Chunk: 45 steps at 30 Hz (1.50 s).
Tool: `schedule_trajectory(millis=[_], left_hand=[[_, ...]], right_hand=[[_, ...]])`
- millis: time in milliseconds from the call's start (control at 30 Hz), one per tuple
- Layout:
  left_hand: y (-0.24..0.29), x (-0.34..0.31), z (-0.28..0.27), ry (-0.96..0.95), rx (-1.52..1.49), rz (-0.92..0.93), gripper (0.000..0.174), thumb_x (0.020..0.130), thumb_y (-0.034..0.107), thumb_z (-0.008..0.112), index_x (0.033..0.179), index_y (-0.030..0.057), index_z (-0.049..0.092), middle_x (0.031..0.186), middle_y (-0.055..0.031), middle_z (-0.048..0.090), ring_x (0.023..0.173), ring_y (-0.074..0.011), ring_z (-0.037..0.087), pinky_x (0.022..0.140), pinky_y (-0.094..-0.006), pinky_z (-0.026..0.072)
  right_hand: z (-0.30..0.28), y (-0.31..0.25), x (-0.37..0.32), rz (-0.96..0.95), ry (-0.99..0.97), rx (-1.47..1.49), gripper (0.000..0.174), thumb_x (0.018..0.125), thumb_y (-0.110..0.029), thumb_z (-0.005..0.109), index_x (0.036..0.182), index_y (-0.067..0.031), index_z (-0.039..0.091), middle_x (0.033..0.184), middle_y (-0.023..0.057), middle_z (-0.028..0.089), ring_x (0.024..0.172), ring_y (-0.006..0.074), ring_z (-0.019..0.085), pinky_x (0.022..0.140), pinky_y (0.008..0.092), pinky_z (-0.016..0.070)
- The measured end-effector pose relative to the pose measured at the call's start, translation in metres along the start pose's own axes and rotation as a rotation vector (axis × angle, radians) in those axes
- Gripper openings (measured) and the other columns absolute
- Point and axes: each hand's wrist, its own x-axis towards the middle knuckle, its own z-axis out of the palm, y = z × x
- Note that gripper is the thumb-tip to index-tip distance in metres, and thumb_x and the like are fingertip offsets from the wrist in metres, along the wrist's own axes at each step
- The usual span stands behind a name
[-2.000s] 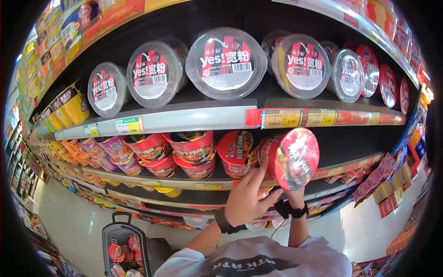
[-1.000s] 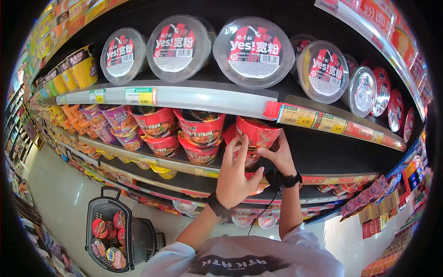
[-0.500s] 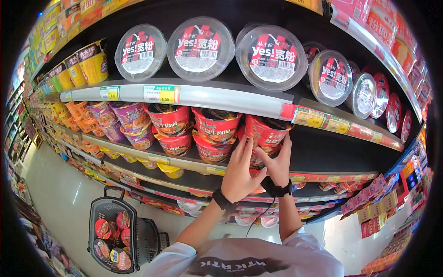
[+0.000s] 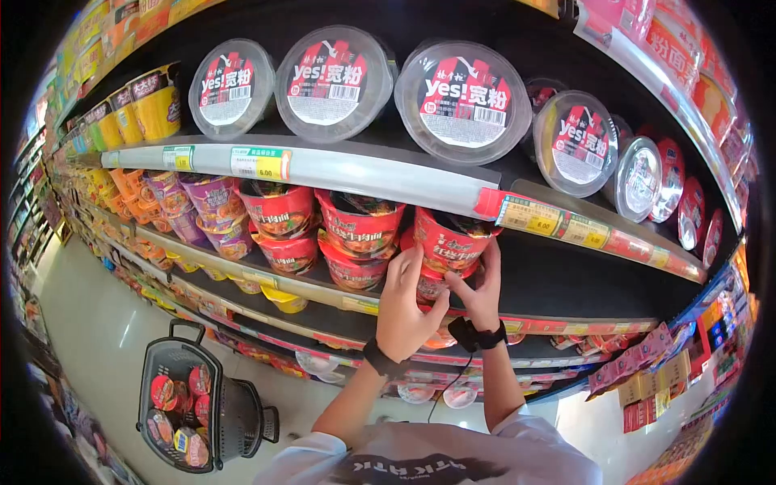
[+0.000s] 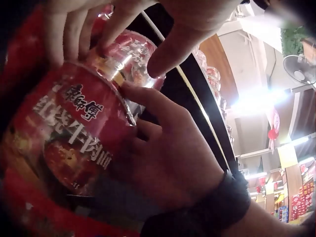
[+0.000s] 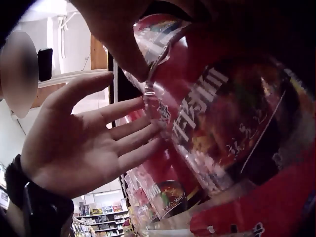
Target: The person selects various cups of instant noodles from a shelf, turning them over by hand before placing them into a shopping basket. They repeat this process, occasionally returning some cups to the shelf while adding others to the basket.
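Observation:
A red noodle bowl (image 4: 449,245) sits upright on another red bowl (image 4: 431,289), at the right end of the red stacks on the middle shelf. My left hand (image 4: 406,314) touches the bowls' left front, fingers nearly straight; in the right wrist view this hand (image 6: 79,143) shows its palm, fingertips against the packaging. On the right side, my right hand (image 4: 478,297) grips the upper bowl, thumb at the front and fingers round its side. The left wrist view shows the upper bowl's label (image 5: 74,123) beside my right hand (image 5: 168,148).
Clear-lidded bowls (image 4: 335,85) line the shelf above, behind a price rail (image 4: 323,171). Purple bowls (image 4: 214,202) stand further left. A grey basket (image 4: 149,412) holding several bowls is on the floor at lower left. Hanging packets (image 4: 630,356) are at the right.
The red bowl, earlier held out with its lid facing the camera, has moved back and left onto the stack. It has turned, its label now facing front. My left hand stays beside it.

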Motion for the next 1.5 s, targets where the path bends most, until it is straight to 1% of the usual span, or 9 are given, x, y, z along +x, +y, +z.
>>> schedule_trajectory(millis=[467,633,733,833,867,933,1167,1333,1500], left_hand=[[-0.009,-0.029,-0.038,-0.045,0.053,-0.076,0.059,0.083,0.013,0.069,0.137,0.0018,0.050,0.136,-0.0214,0.052,0.124,-0.0367,0.051,0.103,-0.0416,0.0418],[-0.059,-0.110,-0.109,-0.267,0.044,-0.351,0.039,0.084,0.012,0.069,0.122,0.0042,0.062,0.113,-0.0169,0.066,0.101,-0.0309,0.066,0.086,-0.0387,0.0523],[-0.103,-0.181,-0.153,-0.335,0.157,-0.490,0.025,0.087,0.013,0.065,0.112,0.0068,0.067,0.100,-0.0153,0.069,0.094,-0.0297,0.068,0.078,-0.0388,0.0547],[-0.119,-0.229,-0.201,-0.366,0.250,-0.579,0.026,0.084,0.019,0.065,0.107,0.0074,0.068,0.096,-0.0183,0.067,0.086,-0.0357,0.065,0.077,-0.0428,0.0518],[-0.127,-0.245,-0.216,-0.373,0.310,-0.606,0.026,0.084,0.019,0.065,0.108,0.0074,0.067,0.095,-0.0183,0.067,0.087,-0.0356,0.065,0.077,-0.0429,0.0518],[-0.140,-0.269,-0.250,-0.401,0.428,-0.640,0.028,0.084,0.020,0.065,0.109,0.0074,0.067,0.095,-0.0184,0.067,0.087,-0.0354,0.065,0.077,-0.0430,0.0519],[-0.147,-0.307,-0.401,-0.052,0.468,-0.903,0.030,0.083,0.020,0.066,0.109,0.0051,0.068,0.100,-0.0192,0.068,0.092,-0.0348,0.066,0.080,-0.0422,0.0523],[-0.184,-0.360,-0.512,0.294,0.595,-1.010,0.035,0.081,0.019,0.067,0.110,0.0017,0.068,0.096,-0.0215,0.069,0.089,-0.0345,0.068,0.082,-0.0408,0.0525],[-0.240,-0.414,-0.608,0.512,0.838,-1.292,0.054,0.076,0.025,0.069,0.122,-0.0028,0.059,0.117,-0.0290,0.063,0.108,-0.0416,0.061,0.093,-0.0457,0.0490]], right_hand=[[0.017,-0.025,-0.024,-0.026,0.213,-0.156,0.094,0.072,-0.011,0.083,0.148,0.0005,0.029,0.141,0.0160,0.042,0.133,0.0262,0.041,0.111,0.0416,0.0333],[0.003,0.004,-0.119,0.178,0.442,-0.097,0.040,0.089,0.005,0.059,0.129,0.0014,0.052,0.127,0.0144,0.058,0.118,0.0221,0.056,0.102,0.0350,0.0432],[0.016,0.039,-0.176,0.483,-0.020,0.008,0.040,0.090,-0.002,0.062,0.129,-0.0013,0.054,0.123,0.0113,0.062,0.106,0.0175,0.061,0.088,0.0295,0.0507],[0.067,0.034,-0.208,0.810,-0.843,-0.093,0.051,0.088,-0.011,0.069,0.135,-0.0036,0.051,0.122,0.0123,0.063,0.106,0.0185,0.062,0.086,0.0304,0.0515],[0.084,0.032,-0.216,0.676,-1.152,-0.189,0.059,0.087,-0.022,0.072,0.139,-0.0054,0.049,0.121,0.0151,0.064,0.106,0.0215,0.063,0.085,0.0332,0.0519],[0.134,0.013,-0.214,0.637,-1.429,-0.143,0.058,0.089,-0.029,0.069,0.138,-0.0081,0.050,0.121,0.0178,0.063,0.105,0.0266,0.063,0.087,0.0378,0.0515],[0.277,-0.014,-0.225,0.402,-1.691,-0.042,0.056,0.089,-0.032,0.066,0.134,-0.0017,0.051,0.118,0.0232,0.063,0.106,0.0348,0.063,0.091,0.0386,0.0496],[0.368,-0.001,-0.255,0.404,-1.843,0.040,0.054,0.091,-0.033,0.065,0.132,-0.0012,0.052,0.117,0.0214,0.065,0.106,0.0316,0.064,0.091,0.0387,0.0501],[0.457,-0.003,-0.306,0.426,-1.855,0.030,0.052,0.091,-0.031,0.066,0.132,-0.0032,0.053,0.114,0.0195,0.067,0.103,0.0305,0.066,0.090,0.0388,0.0517]])
